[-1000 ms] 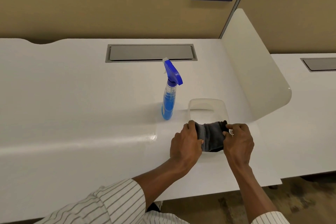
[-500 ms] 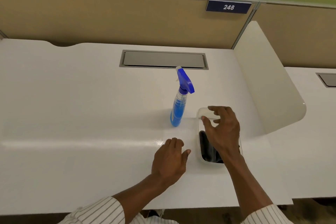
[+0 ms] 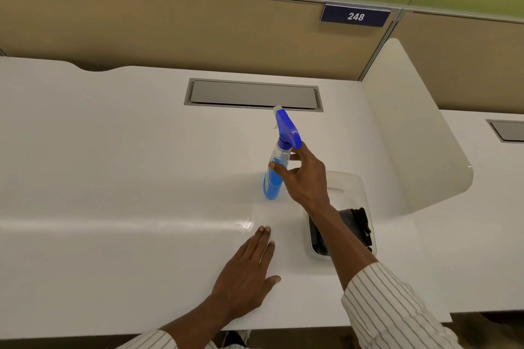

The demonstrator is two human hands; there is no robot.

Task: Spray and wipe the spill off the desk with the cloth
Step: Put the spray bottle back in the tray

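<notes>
Right hand (image 3: 304,178) spread open at the spray bottle (image 3: 276,167), gripping nothing; left hand (image 3: 246,272) flat, empty. Bottle looks light, slick plastic: grasp its narrow neck.

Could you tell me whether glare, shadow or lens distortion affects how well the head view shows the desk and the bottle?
Head view: a bright glare streak runs along the desk beside the left hand; a soft shadow falls left of the bottle; the wide lens bows the desk edges; the right hand at the bottle is sharp, with little blur.
</notes>
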